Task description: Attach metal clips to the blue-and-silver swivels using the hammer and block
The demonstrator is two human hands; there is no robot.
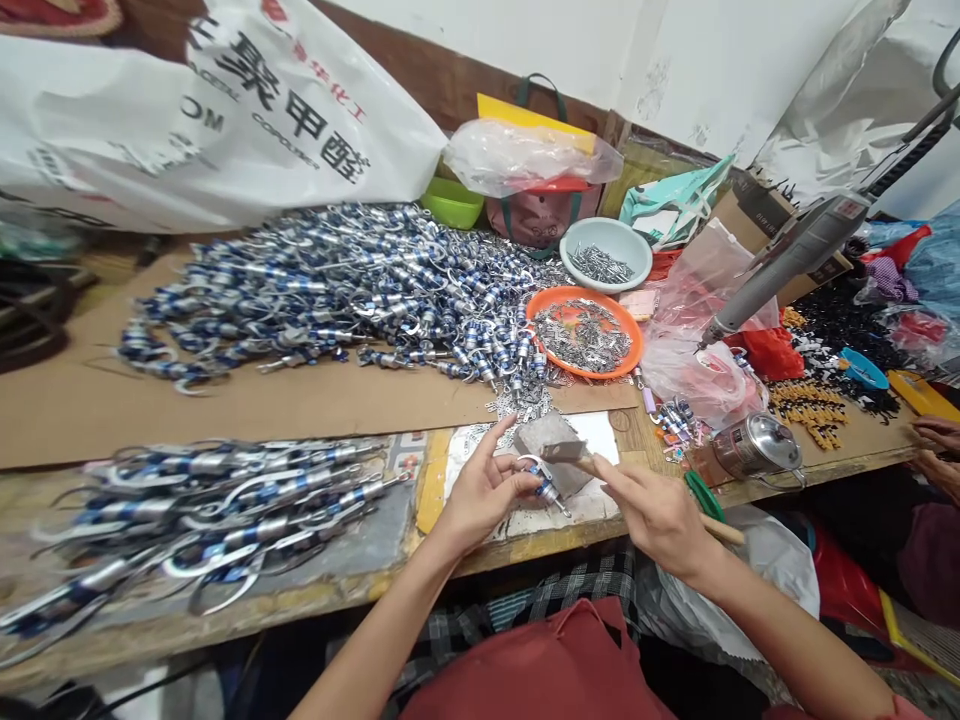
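Near the front edge of the bench, my left hand point(480, 495) pinches a small silver-and-blue metal hook piece point(553, 493) between thumb and fingers. My right hand point(664, 520) is wrapped round the wooden handle of a hammer point(551, 437). The grey hammer head is just above the piece, close to my left fingers; whether it touches cannot be made out. Partly hidden beneath them, a grey metal block point(576, 483) rests on a white sheet point(604, 432). Loose small metal plates point(521, 400) lie just behind the block.
A large heap of similar hook pieces point(360, 290) covers the cardboard; more lie in a row point(247, 510) at left. An orange tray point(636, 345) and pale bowl point(641, 250) hold small metal parts. An electric screwdriver point(795, 260) hangs at right, beyond a lidded metal mug point(757, 447). Another person's hands point(937, 455) are far right.
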